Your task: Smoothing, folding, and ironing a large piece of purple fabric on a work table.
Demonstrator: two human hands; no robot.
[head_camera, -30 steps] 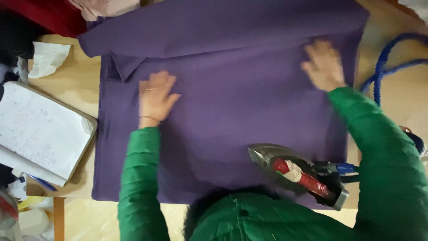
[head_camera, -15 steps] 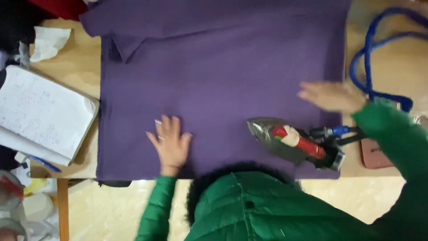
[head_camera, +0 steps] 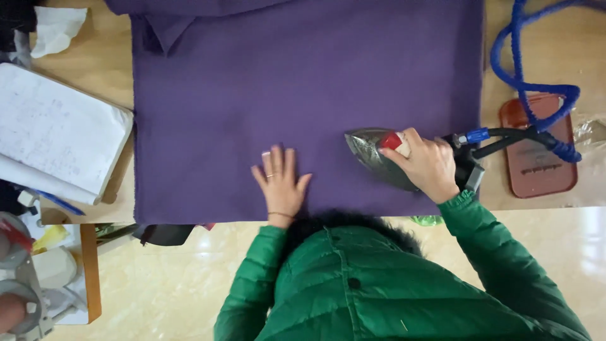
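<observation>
You wore a bright green puffer jacket, quilted in horizontal bands, with a small dark snap showing on the front. Dark fur trimmed its collar or hood. Both sleeves were the same padded green and ended in snug ribbed cuffs at the wrists. Your left hand [head_camera: 281, 185] was bare except for a thin ring on one finger and a slim bracelet at the wrist. Your right hand [head_camera: 427, 165] was bare, with no jewellery visible.
</observation>
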